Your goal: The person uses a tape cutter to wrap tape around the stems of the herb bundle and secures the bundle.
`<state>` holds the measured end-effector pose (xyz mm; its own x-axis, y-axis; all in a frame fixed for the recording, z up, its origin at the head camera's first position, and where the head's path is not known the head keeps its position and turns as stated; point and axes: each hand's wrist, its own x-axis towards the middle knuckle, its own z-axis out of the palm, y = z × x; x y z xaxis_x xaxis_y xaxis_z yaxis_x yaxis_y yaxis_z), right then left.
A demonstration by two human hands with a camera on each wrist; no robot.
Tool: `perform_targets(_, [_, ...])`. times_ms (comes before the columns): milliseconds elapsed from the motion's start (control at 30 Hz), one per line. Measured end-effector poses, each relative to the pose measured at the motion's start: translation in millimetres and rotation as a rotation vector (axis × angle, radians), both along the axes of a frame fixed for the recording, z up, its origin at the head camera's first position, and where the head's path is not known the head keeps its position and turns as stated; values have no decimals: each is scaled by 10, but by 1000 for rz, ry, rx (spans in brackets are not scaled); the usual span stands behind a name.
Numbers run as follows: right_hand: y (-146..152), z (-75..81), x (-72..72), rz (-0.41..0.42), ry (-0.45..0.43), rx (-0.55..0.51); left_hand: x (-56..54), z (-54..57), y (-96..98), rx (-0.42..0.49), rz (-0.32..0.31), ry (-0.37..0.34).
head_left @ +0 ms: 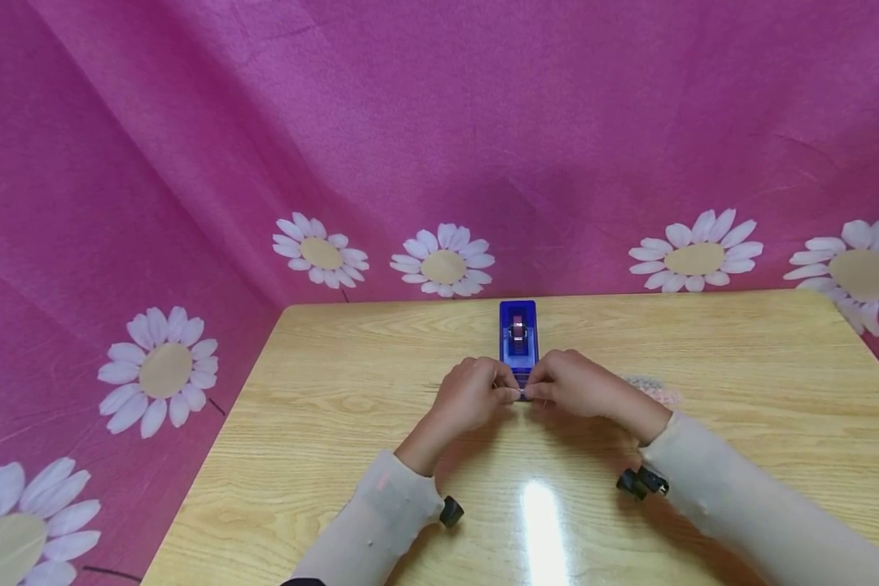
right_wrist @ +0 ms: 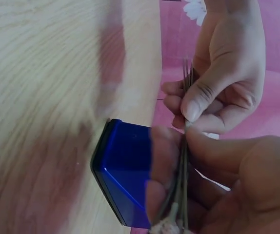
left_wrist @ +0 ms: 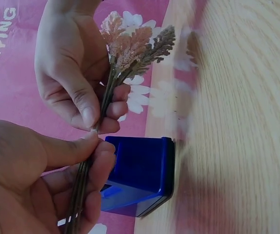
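Observation:
A small bunch of flower sprigs, with pink and greyish fluffy heads (left_wrist: 130,46) and thin stems (left_wrist: 110,92), lies across both hands. My left hand (head_left: 472,395) grips the lower stems between thumb and curled fingers. Close beside it, my right hand (head_left: 575,384) pinches the stems nearer the heads. The two thumb tips nearly meet, with a small pale bit (left_wrist: 94,130) showing on the stems between them. Just beyond the hands stands a blue tape dispenser (head_left: 518,358) with a tape roll (head_left: 518,327) in it; the fingers overlap its near end in the head view.
The hands work above a light wood-grain table (head_left: 337,423). Behind it and along its left side hangs a magenta cloth (head_left: 439,122) printed with white daisies. Small black devices (head_left: 642,483) are worn at both sleeved wrists. A bright reflection lies on the tabletop's near part.

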<state>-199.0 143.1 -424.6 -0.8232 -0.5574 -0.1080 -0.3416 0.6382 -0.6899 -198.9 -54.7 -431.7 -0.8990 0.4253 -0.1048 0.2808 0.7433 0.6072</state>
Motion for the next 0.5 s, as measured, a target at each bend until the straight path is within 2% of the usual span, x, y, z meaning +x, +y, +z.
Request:
perform_targets(200, [-5,-21,34,-69,53,-2,9,19,13,47,6,-73])
perform_targets(367, [-36,-28,76,-127,89,7,13,25,29,12,-1,-71])
perform_targets(500, [-58,-20,101,-143,109,15,14,14,34,10,8,-69])
